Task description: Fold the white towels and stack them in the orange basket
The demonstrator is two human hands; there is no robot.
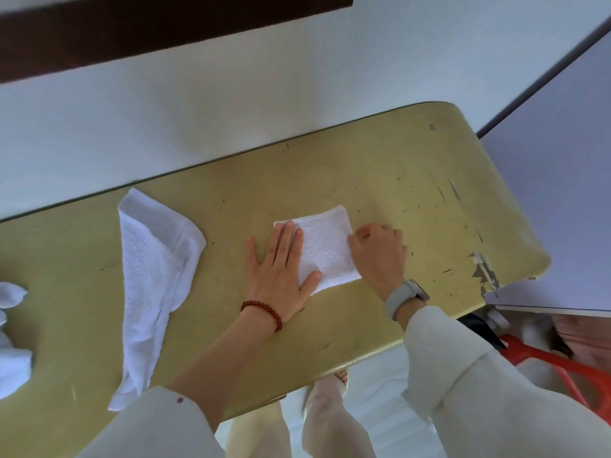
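A small folded white towel (pixel 325 246) lies on the yellow-green table (pixel 380 180). My left hand (pixel 281 269) lies flat with straight fingers on the towel's left part. At the towel's right edge my right hand (pixel 380 256) has its fingers curled, and they seem to pinch that edge. An unfolded white towel (pixel 152 279) lies loosely to the left, hanging toward the near edge. More crumpled white towels (pixel 11 328) sit at the far left. Part of the orange basket (pixel 562 368) shows below the table at the lower right.
A white wall runs behind the table. A pale grey cabinet or door (pixel 562 209) stands close at the right end of the table, where the table's edge is chipped (pixel 484 269). My legs and feet are under the near edge.
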